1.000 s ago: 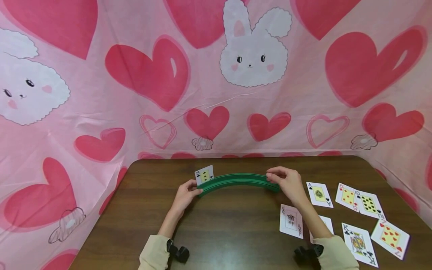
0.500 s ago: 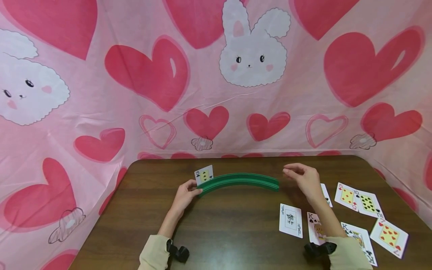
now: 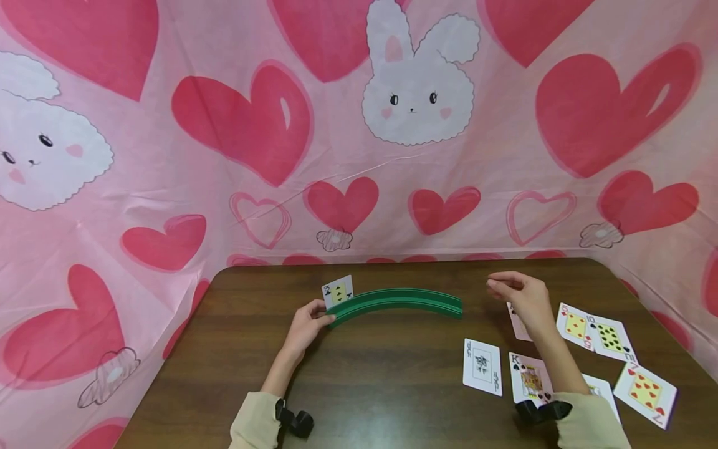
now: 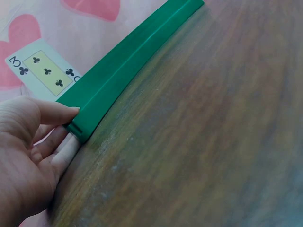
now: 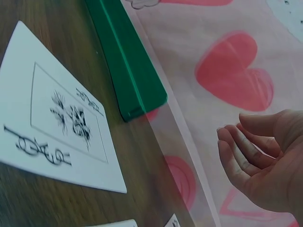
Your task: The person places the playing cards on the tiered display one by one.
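Note:
A curved green card holder (image 3: 398,300) lies across the table's far middle. My left hand (image 3: 305,327) grips its left end, thumb on the near face in the left wrist view. A three of clubs (image 4: 47,72) stands tilted in the holder just beyond that hand. To the right of the holder, my right hand (image 3: 524,304) hovers with thumb and fingers loosely bent and nothing between them. Beneath its wrist are a partly covered card (image 3: 518,323) and a king (image 3: 528,377). A joker (image 3: 482,366) lies face up to their left.
Farther right on the wooden table (image 3: 381,386) lie a five of diamonds (image 3: 574,326), a black ten (image 3: 611,338) and a seven of hearts (image 3: 646,393). Another card (image 3: 603,391) is partly hidden by the right sleeve. A pink heart-patterned cloth (image 3: 493,149) hangs behind the table.
My right hand has come away from the holder's right end and moved to the right, over the cards. The left hand keeps its grip and the holder has stayed in place.

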Demonstrator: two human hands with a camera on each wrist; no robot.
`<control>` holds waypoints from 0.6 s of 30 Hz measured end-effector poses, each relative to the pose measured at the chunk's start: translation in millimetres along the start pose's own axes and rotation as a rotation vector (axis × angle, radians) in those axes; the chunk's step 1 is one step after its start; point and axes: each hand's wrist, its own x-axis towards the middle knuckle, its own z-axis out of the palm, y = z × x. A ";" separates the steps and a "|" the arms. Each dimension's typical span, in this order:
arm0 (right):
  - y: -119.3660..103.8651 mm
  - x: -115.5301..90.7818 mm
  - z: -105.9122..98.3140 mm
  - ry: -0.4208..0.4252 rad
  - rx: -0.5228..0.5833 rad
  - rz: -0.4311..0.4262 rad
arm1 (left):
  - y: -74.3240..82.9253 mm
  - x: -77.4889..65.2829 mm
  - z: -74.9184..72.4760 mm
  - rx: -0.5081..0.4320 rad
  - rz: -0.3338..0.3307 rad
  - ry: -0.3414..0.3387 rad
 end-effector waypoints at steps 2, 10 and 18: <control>1.3 0.5 -3.3 0.011 0.009 0.002 | -1.4 0.7 -1.0 0.002 0.002 -0.006; 13.1 0.9 -19.8 0.042 0.009 0.044 | -4.6 2.1 -13.2 -0.011 0.024 -0.113; 29.6 2.4 -35.3 0.070 -0.015 0.103 | -5.3 2.1 -15.3 0.006 0.036 -0.144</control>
